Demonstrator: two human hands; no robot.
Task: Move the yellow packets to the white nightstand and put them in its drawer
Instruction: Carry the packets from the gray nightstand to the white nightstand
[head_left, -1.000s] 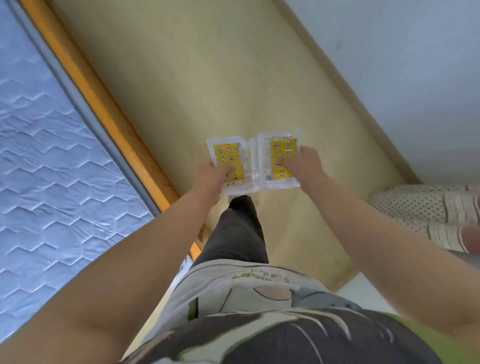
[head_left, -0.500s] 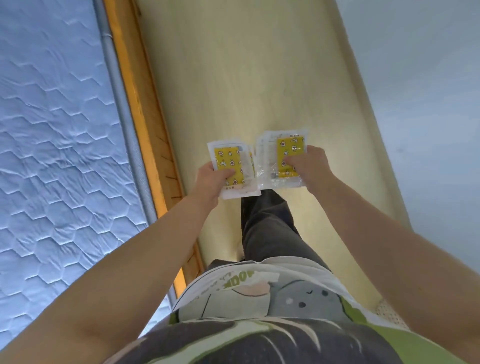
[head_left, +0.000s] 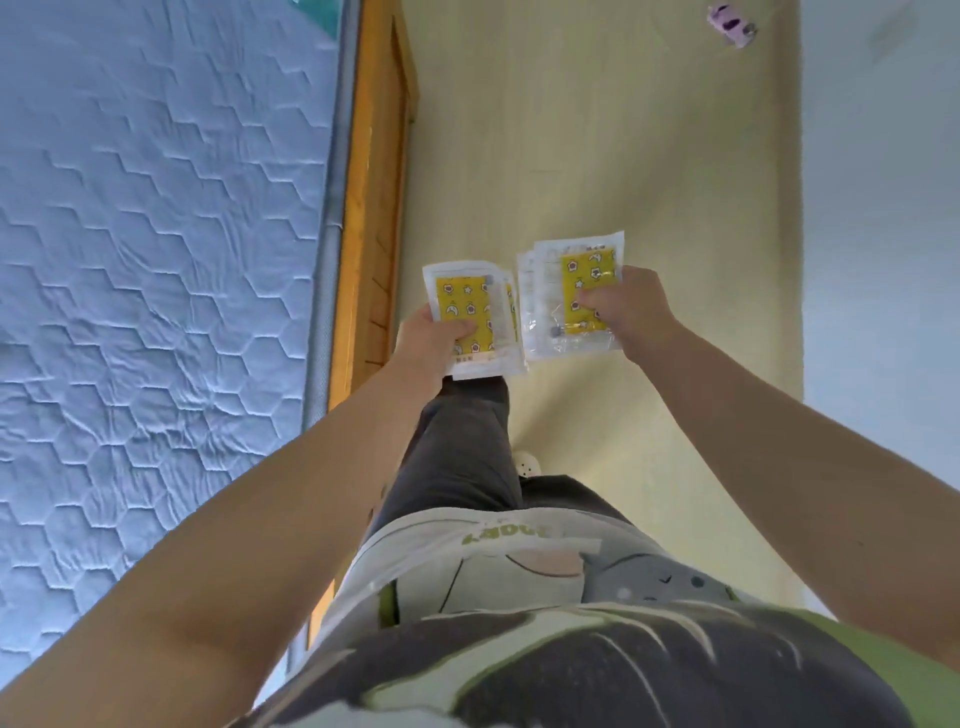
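Observation:
I hold clear plastic packets with yellow printed inserts in both hands, out in front of my waist above the floor. My left hand (head_left: 434, 340) grips a small stack of yellow packets (head_left: 467, 306) by the lower edge. My right hand (head_left: 626, 309) grips a second stack of yellow packets (head_left: 574, 291) by the right side, thumb on top. The two stacks are side by side, almost touching. The white nightstand is not in view.
A bed with a quilted blue mattress (head_left: 156, 260) and an orange wooden frame (head_left: 371, 208) runs along my left. A pale yellow floor (head_left: 597, 130) stretches ahead, with a wall (head_left: 883, 208) on the right. A small purple object (head_left: 730, 23) lies far ahead on the floor.
The view has turned so the bed edge and the wall now run straight ahead. Both hands keep their packets, held a little further apart. My legs have stepped forward along the floor.

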